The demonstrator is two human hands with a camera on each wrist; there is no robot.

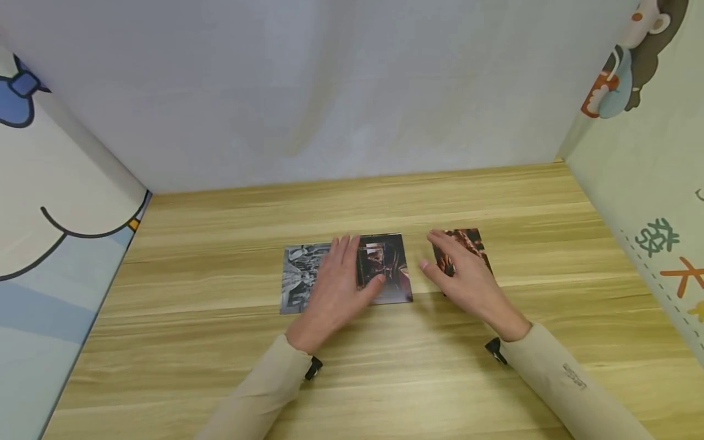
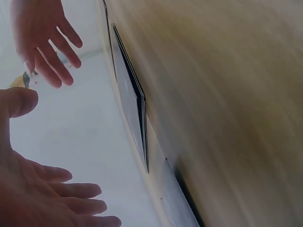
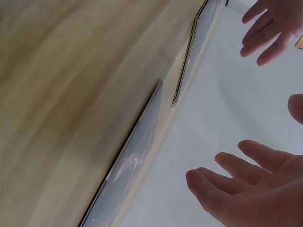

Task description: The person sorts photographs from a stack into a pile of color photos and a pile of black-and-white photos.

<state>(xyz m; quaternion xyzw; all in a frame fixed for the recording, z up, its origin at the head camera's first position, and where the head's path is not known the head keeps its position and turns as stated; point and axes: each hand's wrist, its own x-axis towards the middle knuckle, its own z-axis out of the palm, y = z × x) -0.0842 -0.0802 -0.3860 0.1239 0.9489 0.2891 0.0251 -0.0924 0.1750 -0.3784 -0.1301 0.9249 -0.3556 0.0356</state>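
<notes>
A grey street-scene picture card (image 1: 296, 278) and a dark picture card (image 1: 395, 263) lie side by side on the wooden table. A third card (image 1: 472, 238), red and black, lies apart to their right. My left hand (image 1: 342, 281) hovers over the first two with straight fingers and hides where they meet. Above the third card, my right hand (image 1: 467, 275) is spread and covers much of it. Both wrist views show air between the palms and the cards. The middle card (image 2: 130, 101) looks like thin layers with a slight gap in the left wrist view.
A pale wall (image 1: 352, 110) stands behind the table (image 1: 220, 366). Side panels with cartoon prints (image 1: 654, 61) flank it left and right. Dark straps (image 1: 313, 368) sit at both wrists, by the light sleeves.
</notes>
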